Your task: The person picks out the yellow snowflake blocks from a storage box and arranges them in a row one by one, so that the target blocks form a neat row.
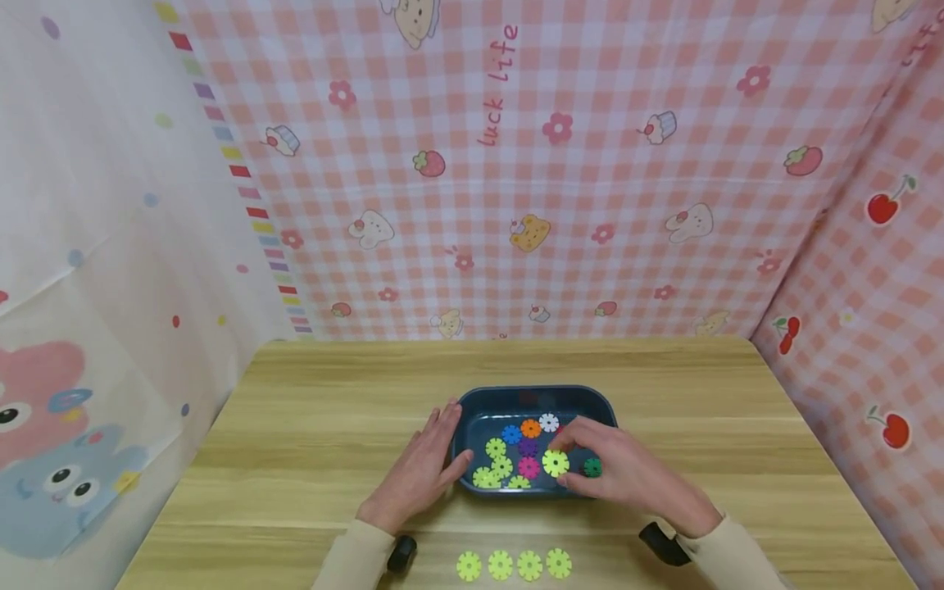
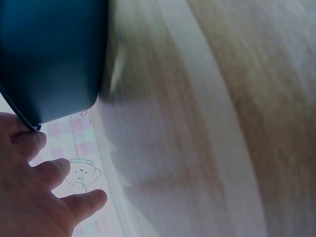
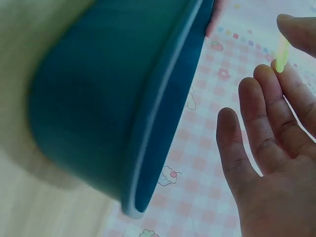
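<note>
My right hand [image 1: 634, 474] pinches a yellow-green notched plastic disc [image 1: 555, 463] between thumb and forefinger, above the dark blue tray [image 1: 483, 405]. In the right wrist view the disc [image 3: 282, 54] appears edge-on, and the other fingers are spread out. Against the tray's left rim rests my left hand [image 1: 416, 479], its fingers fairly straight. Inside the tray lie several yellow-green discs [image 1: 501, 467], along with blue [image 1: 512, 434], orange [image 1: 530, 428], white [image 1: 549, 422], purple [image 1: 528, 447], magenta [image 1: 528, 467] and green [image 1: 592, 467] ones. My right hand covers part of the tray's right side.
Several yellow-green discs [image 1: 500, 565] form a row on the wooden table [image 1: 317, 426] at its near side, in front of the tray. A pink checked cloth [image 1: 472, 188] hangs behind the table, with patterned cloths at both sides.
</note>
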A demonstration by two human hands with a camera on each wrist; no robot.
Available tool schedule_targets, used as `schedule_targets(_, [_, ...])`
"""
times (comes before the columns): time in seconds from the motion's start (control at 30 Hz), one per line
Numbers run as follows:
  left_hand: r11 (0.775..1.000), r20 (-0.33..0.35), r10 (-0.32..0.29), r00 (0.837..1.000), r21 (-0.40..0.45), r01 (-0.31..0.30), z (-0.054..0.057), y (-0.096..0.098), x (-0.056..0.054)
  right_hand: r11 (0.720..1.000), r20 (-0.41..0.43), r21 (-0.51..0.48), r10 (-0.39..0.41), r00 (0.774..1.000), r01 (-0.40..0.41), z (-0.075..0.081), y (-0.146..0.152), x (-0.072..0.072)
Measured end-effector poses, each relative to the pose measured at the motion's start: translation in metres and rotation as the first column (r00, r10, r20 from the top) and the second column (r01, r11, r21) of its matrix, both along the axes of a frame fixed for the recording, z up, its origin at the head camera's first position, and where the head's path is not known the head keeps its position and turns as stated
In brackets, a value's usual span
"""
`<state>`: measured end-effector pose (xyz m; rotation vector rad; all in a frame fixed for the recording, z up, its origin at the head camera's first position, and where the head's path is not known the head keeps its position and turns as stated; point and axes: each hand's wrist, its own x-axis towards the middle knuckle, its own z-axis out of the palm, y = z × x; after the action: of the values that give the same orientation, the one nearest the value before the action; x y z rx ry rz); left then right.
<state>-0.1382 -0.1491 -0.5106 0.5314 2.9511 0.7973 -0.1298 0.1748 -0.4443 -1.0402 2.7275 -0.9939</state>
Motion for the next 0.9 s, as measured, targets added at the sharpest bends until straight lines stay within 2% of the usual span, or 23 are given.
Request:
schedule_targets(0.33, [1.000,-0.007,-0.001,1.000,0.001,0.001,0.002,0.002,-0.002,0.998,-0.041,-0.052,0.036,0.999,-0.038,-0.011,0.016,0.023])
schedule_targets(0.63, [1.000,0.005,0.001,1.000,-0.007,-0.001,0.000,0.001,-0.002,0.999,0.122,-0.014,0.043,0.992,-0.042,-0.019,0.025,0.036])
schedule_targets(0.9, [1.000,0.002,0.000,1.000,0.000,0.000,-0.001,0.001,-0.002,0.999,0.276,-0.006,0.052,0.960,-0.053,-0.020,0.033,0.043])
